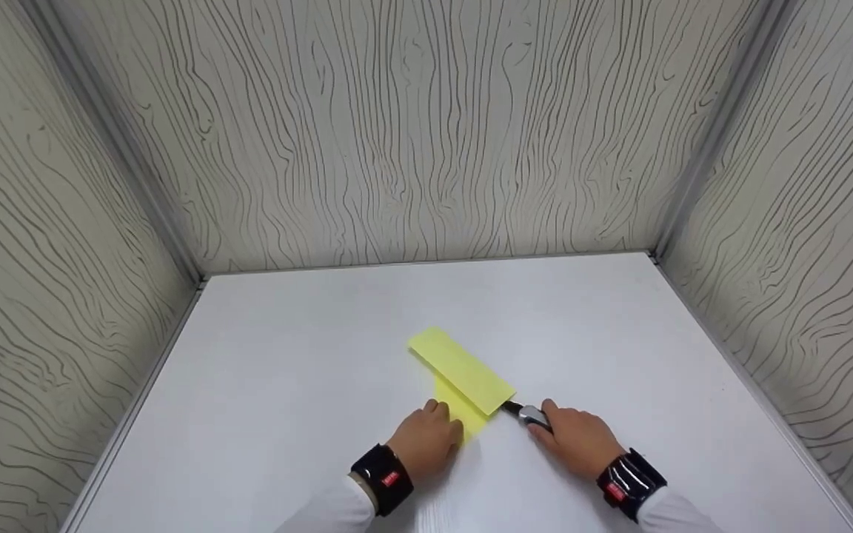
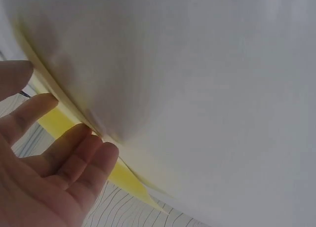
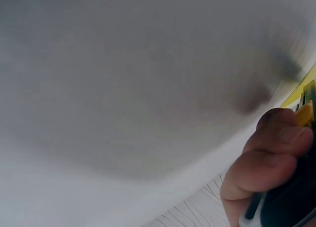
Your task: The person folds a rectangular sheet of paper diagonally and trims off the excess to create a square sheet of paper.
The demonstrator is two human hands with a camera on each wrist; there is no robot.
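A yellow sheet of paper [image 1: 465, 370] lies folded on the white table, its upper flap slightly raised over the lower layer. My left hand [image 1: 423, 438] presses the lower layer near its left edge; in the left wrist view its fingers [image 2: 101, 160] lie along the paper's edge. My right hand [image 1: 582, 438] grips a utility knife [image 1: 534, 416] with a grey and black handle. The knife's front end goes in under the flap at its near right corner, so the blade is hidden. In the right wrist view, curled fingers [image 3: 264, 170] wrap the dark handle beside a yellow slider [image 3: 304, 114].
The white tabletop [image 1: 308, 340] stretches around the paper. Pale wood-grain panels [image 1: 412, 133] stand behind it and on both sides, with grey metal strips [image 1: 123, 155] at the corners. Each wrist wears a black band [image 1: 383, 479].
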